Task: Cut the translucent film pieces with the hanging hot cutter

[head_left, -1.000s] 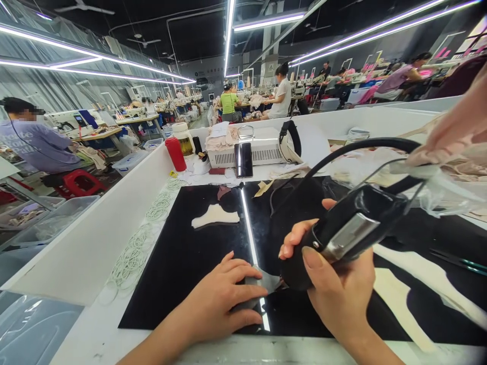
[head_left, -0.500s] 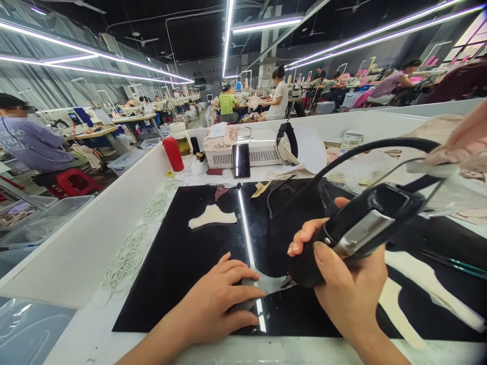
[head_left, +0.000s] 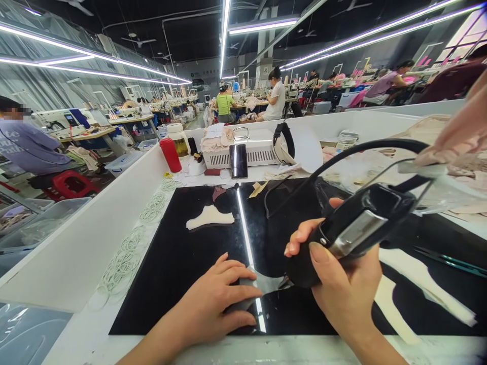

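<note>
The right hand (head_left: pixel 345 284) grips a black tool (head_left: pixel 359 230); the left hand (head_left: pixel 220 294), spread, rests on a grey piece (head_left: pixel 269 284).

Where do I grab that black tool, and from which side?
I'd grip the black tool by its rounded lower body, coming from the near right, where the right hand wraps it. It slants: the thin tip points down-left at the grey piece, so probably keep clear of that end, and the black cord arcs near its raised end.
</note>
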Action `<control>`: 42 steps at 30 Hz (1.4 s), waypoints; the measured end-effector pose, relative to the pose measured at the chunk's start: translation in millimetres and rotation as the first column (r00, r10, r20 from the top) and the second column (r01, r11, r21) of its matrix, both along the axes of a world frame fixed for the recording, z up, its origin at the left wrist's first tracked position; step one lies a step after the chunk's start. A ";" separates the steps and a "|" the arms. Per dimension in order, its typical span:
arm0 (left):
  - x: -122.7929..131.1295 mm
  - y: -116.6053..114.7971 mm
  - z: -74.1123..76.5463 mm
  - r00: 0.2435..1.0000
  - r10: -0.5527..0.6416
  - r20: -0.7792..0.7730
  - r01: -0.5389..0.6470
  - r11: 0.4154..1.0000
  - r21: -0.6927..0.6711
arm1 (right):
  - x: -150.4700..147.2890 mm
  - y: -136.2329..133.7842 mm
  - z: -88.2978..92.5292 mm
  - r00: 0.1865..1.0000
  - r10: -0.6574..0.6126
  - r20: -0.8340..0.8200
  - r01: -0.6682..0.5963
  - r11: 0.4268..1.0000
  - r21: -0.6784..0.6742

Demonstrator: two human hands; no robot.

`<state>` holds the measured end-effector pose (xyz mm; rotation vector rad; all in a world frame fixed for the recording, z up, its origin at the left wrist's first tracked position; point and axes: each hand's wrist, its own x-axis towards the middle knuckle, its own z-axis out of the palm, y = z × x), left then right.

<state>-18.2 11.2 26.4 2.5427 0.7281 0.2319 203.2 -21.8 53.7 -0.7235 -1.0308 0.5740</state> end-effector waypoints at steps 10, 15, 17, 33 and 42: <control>0.0 -0.5 0.0 1.000 0.002 -0.007 -0.002 1.000 0.007 | 7.4 -0.1 2.1 0.998 -0.056 -0.006 0.056 0.998 -0.023; -0.8 0.1 -2.2 1.000 0.000 0.004 0.000 1.000 0.010 | 11.7 0.5 -0.7 0.998 -0.069 0.008 0.069 0.997 -0.028; -1.5 0.3 -3.0 1.000 0.003 0.017 -0.003 1.000 -0.003 | 11.0 0.9 -1.6 0.997 -0.072 0.024 0.073 0.997 -0.031; 15.9 9.8 -10.2 0.894 0.417 0.166 -0.393 0.906 -0.158 | 33.6 6.1 15.0 0.826 -0.303 0.475 0.393 0.914 -0.099; 22.8 7.2 -6.2 0.879 0.433 0.197 -0.394 0.895 -0.208 | 27.9 -9.6 -7.1 0.619 -0.336 0.709 0.323 0.933 0.160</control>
